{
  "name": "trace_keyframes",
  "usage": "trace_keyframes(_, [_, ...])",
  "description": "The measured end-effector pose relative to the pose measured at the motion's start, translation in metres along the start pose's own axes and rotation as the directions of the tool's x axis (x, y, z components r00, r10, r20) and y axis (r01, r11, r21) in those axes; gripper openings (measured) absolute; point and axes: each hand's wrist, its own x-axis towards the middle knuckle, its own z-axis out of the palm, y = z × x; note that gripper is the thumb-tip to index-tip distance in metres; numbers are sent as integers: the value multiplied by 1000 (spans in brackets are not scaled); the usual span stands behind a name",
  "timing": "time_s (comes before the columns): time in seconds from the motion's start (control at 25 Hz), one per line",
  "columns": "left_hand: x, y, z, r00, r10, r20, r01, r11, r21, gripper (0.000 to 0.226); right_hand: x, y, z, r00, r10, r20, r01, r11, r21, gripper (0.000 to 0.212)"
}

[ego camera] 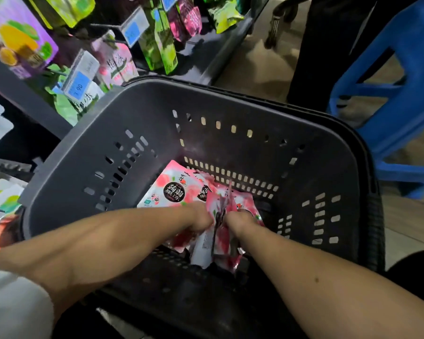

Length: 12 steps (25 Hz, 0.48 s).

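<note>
A dark grey plastic shopping basket (230, 99) with slotted walls fills the middle of the view. Several pink-and-white snack pouches (174, 189) with a black round label lie on its bottom. Both my arms reach down into it. My left hand (201, 217) and my right hand (240, 220) are side by side, each gripping a bunch of pink pouches (218, 231) held upright between them. The fingers are mostly hidden behind the pouches.
A shelf at the upper left hangs green, pink and purple snack pouches (162, 42) with blue price tags (77, 86). A blue plastic stool (397, 94) stands at the right, on a tan floor. A person's dark trouser leg (328, 45) is behind the basket.
</note>
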Motion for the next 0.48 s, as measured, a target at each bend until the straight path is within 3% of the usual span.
trace_keyframes(0.12, [-29, 6, -37, 993, 31, -114, -49, 986, -160, 31, -9, -23, -5, 996, -90, 26, 87, 991, 98, 35])
trace_keyframes(0.24, [-61, 1, -72, 961, 75, -266, -162, 932, -323, 27, -45, -53, -13, 960, -277, 31, 264, 940, 217, 27])
trace_keyframes(0.36, [-93, -13, -95, 913, 83, -399, -315, 765, -562, 33, -87, -78, -30, 872, -489, 40, 478, 865, 154, 29])
trace_keyframes(0.48, [-132, -21, -96, 922, 10, -386, -325, 558, -763, 50, -118, -86, -50, 759, -624, 188, 621, 780, 82, 35])
